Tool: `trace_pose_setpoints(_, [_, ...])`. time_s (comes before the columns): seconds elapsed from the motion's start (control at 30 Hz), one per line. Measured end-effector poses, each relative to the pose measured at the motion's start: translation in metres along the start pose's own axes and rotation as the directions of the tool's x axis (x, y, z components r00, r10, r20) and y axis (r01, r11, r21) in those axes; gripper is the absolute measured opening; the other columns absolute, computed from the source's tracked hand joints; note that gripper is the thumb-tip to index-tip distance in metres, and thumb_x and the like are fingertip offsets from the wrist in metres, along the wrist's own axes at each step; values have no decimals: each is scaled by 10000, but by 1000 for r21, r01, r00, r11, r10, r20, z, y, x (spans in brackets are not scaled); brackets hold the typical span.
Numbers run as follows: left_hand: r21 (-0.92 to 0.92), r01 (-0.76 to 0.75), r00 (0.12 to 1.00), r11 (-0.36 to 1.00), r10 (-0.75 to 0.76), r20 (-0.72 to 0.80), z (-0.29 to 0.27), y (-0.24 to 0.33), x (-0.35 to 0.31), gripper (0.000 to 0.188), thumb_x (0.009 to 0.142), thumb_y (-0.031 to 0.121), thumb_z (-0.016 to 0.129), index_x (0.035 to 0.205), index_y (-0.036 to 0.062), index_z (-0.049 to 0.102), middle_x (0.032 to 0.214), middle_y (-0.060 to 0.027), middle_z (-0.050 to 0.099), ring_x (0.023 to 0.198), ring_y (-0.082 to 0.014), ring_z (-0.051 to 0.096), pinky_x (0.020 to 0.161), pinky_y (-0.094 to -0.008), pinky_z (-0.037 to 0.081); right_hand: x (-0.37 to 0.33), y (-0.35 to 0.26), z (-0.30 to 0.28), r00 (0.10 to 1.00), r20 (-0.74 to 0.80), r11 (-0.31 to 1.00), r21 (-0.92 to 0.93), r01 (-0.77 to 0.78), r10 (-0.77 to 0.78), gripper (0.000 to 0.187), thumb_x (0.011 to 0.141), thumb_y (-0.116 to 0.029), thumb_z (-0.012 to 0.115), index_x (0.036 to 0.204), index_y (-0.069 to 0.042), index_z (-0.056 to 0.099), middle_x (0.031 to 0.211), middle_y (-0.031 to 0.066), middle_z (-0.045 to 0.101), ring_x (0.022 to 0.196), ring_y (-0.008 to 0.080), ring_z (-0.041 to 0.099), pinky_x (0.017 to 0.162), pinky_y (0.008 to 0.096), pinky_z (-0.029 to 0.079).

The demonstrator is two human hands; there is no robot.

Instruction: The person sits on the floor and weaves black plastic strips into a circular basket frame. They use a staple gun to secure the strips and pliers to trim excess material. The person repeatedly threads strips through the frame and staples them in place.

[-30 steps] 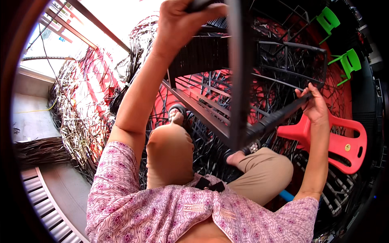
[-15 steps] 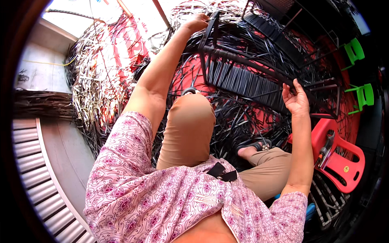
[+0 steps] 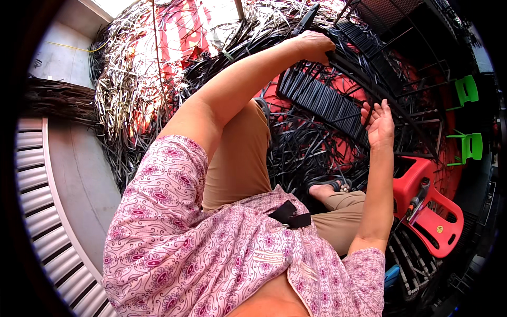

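A long black frame [image 3: 357,74] with a panel of closely laid black strips [image 3: 317,98] lies slantwise in front of me. My left hand [image 3: 315,46] is closed over its upper rail, knuckles up; its fingertips are partly hidden. Beside the same rail, farther right, my right hand [image 3: 379,127] is raised with the palm showing and the fingers apart. It holds nothing that I can see, and whether its fingertips touch the rail I cannot tell. Loose black strips [image 3: 301,153] cover the floor under the frame and around my feet.
A red plastic chair [image 3: 441,227] with a tool [image 3: 418,201] on it stands close to my right arm. Two small green chairs [image 3: 471,148] are farther right. A big heap of strips [image 3: 127,79] spreads at the left, near a slatted metal grating [image 3: 53,227].
My left hand has moved right from the frame's end post onto its upper rail. The frame appears tilted differently, and my right hand's fingers have opened away from the rail.
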State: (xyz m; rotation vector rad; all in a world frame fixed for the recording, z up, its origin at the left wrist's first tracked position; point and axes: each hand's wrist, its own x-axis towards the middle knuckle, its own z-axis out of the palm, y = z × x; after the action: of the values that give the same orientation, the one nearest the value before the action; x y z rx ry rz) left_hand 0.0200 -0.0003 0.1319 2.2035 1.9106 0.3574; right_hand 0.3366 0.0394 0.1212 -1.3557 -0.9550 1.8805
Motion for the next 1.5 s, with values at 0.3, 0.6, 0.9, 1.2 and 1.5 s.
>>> trace_pose_setpoints(0.3, [-137, 6, 1000, 990, -8, -11, 16, -7, 7, 505, 699, 361, 768, 1163, 180, 688, 1059, -67, 711, 1035, -271, 658, 869, -410, 500, -93, -89, 81, 823, 454, 931, 48, 361, -342, 341, 1006, -205, 559, 1212, 65, 584, 705, 28, 575, 508, 71, 444, 468, 201, 353])
trace_pose_setpoints(0.6, [-107, -155, 984, 982, 144, -107, 17, -11, 4, 458, 684, 334, 764, 1129, 232, 717, 977, -66, 718, 948, -285, 672, 793, -412, 518, -172, -28, 151, 837, 461, 837, -299, 459, -294, 248, 1013, -167, 527, 1120, 21, 649, 652, 12, 596, 428, 15, 399, 387, 165, 285])
trace_pose_setpoints(0.9, [-167, -84, 994, 982, 71, -82, 9, -7, 6, 402, 666, 312, 789, 1050, 210, 732, 897, -42, 715, 903, -268, 677, 765, -414, 506, -107, 172, 50, 972, 184, 932, -301, 200, -150, 249, 1045, -216, 483, 1131, -23, 614, 671, 19, 609, 481, 57, 518, 449, 202, 417])
trace_pose_setpoints(1.2, [-96, -183, 960, 978, 157, -233, 23, -20, 5, 399, 705, 338, 773, 1062, 167, 724, 942, -59, 709, 920, -292, 673, 783, -415, 517, -21, 119, 56, 953, 202, 904, -321, 284, -227, 506, 985, -295, 576, 1416, -46, 480, 1269, 81, 633, 1134, 168, 602, 962, 309, 432])
trace_pose_setpoints(1.5, [-95, -250, 929, 964, 211, -303, 25, -19, 0, 396, 711, 278, 741, 1073, 121, 713, 989, -70, 700, 961, -301, 659, 820, -417, 514, 1, 30, 133, 926, 309, 953, -138, 269, -217, 322, 1003, -332, 560, 1049, -30, 665, 855, 83, 713, 730, 167, 682, 680, 286, 527])
